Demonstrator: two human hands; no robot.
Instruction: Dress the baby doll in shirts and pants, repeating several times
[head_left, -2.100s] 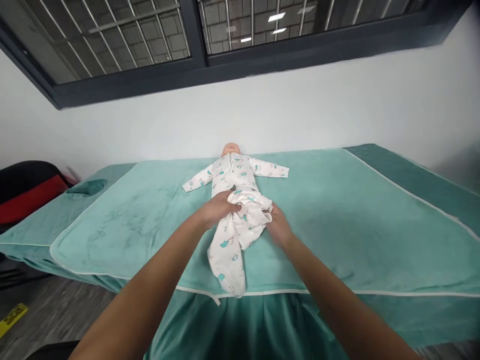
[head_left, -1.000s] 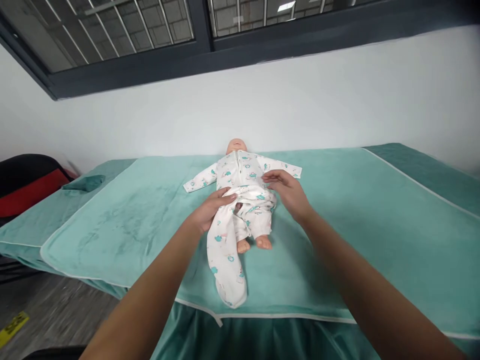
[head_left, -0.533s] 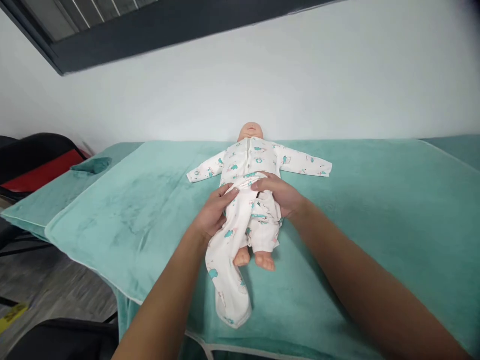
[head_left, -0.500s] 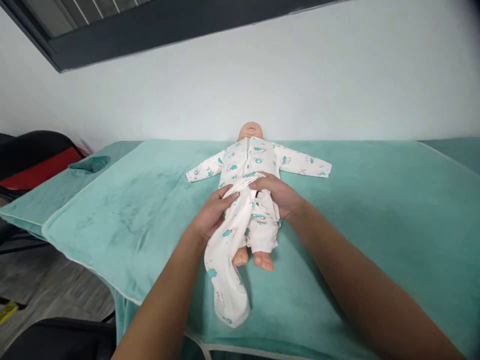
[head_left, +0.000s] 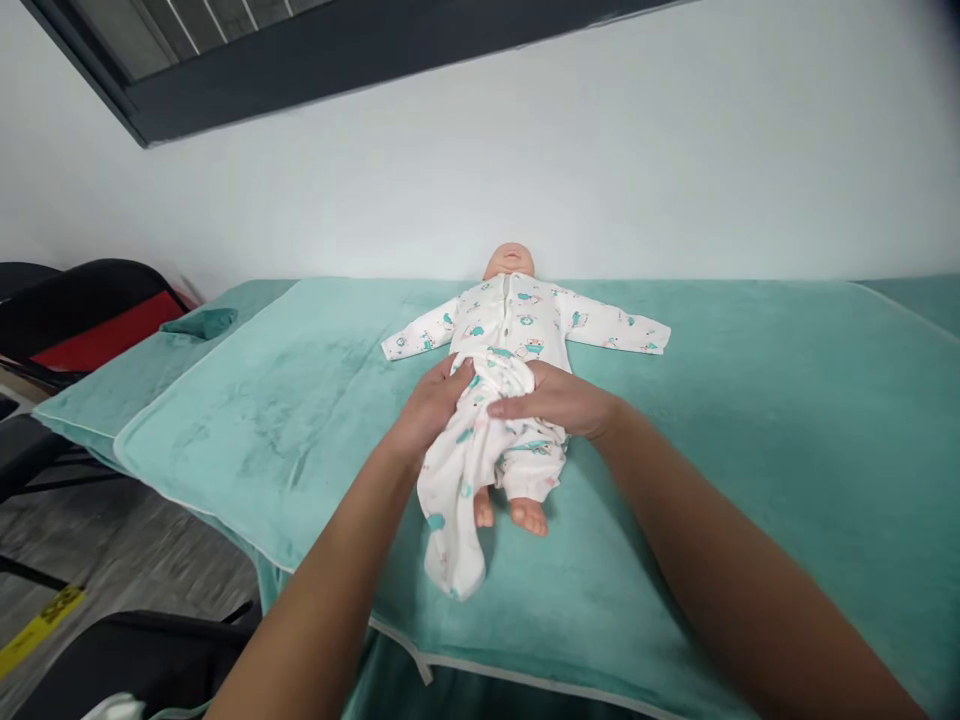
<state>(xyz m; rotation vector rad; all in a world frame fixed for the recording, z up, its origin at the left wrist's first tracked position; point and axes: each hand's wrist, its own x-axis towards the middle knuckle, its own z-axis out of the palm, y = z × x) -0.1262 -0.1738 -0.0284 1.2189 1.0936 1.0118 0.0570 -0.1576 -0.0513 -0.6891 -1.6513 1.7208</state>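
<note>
A baby doll (head_left: 511,259) lies on its back, arms spread, in a white buttoned top (head_left: 517,315) with a teal and pink print. Over its belly and legs, my left hand (head_left: 431,408) and my right hand (head_left: 574,398) are both closed on a baby garment (head_left: 457,465) of matching print. The cloth is bunched between my thumbs and fingers. Its long, tube-like part hangs toward me, round-ended, beside the doll's bare feet (head_left: 529,516). Short printed legwear (head_left: 531,475) shows on the doll's legs. Some of my fingers are hidden under the fabric.
A teal padded cover (head_left: 750,480) spreads over the table, its pale-edged front border near me. A white wall (head_left: 570,150) rises behind. Black chairs stand at the left, one with a red panel (head_left: 112,332). Yellow tape (head_left: 41,630) marks the grey floor.
My hands have gathered more of the garment, and its hanging end has drawn up away from me. My right thumb has moved lower over the cloth. The view has shifted slightly left.
</note>
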